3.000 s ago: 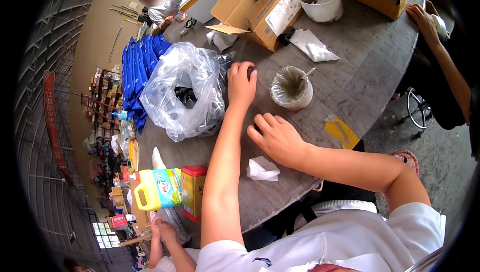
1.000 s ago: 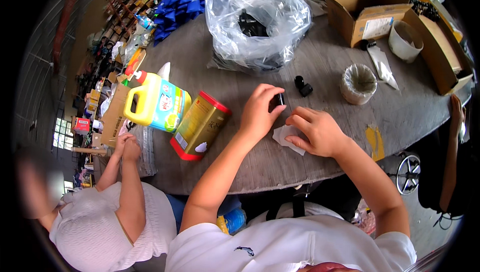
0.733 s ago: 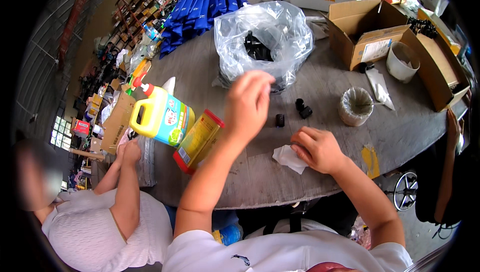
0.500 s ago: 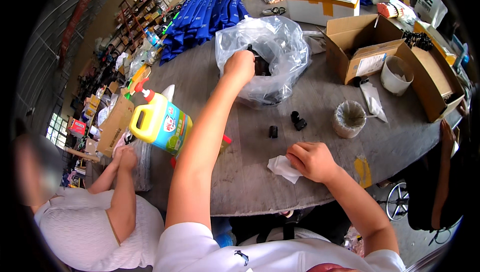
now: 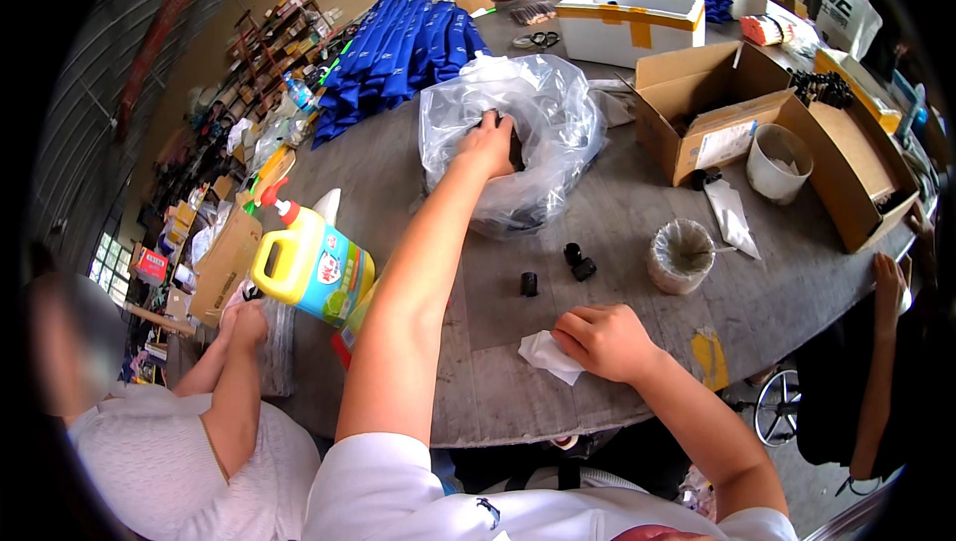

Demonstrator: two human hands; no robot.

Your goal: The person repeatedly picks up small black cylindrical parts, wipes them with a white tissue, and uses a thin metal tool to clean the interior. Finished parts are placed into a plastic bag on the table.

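My left hand [image 5: 488, 146] reaches into the mouth of a clear plastic bag [image 5: 563, 113] at the table's middle. Its fingers curl down among dark contents; what they grip is partly hidden. My right hand [image 5: 609, 342], resting on the table near the front edge, pinches a crumpled white cloth or tissue [image 5: 550, 356] that spreads out to its left. Between the bag and this hand stand small black cylindrical caps: one cap [image 5: 529, 284] alone, and a touching pair [image 5: 584, 269] to its right.
A yellow jug with a red pump [image 5: 319, 267] stands left of my left forearm. To the right are a bag-lined cup [image 5: 680, 256], a white tub [image 5: 780, 164] and an open carton [image 5: 707, 113]. Blue bundles [image 5: 398, 53] and a white foam box [image 5: 627, 28] lie farther back. A co-worker [image 5: 189, 441] sits at left.
My left hand has tilted and its fingers have spread somewhat inside the bag. My right hand stays on the white cloth. The whole view has shifted slightly; the far person's arms have moved.
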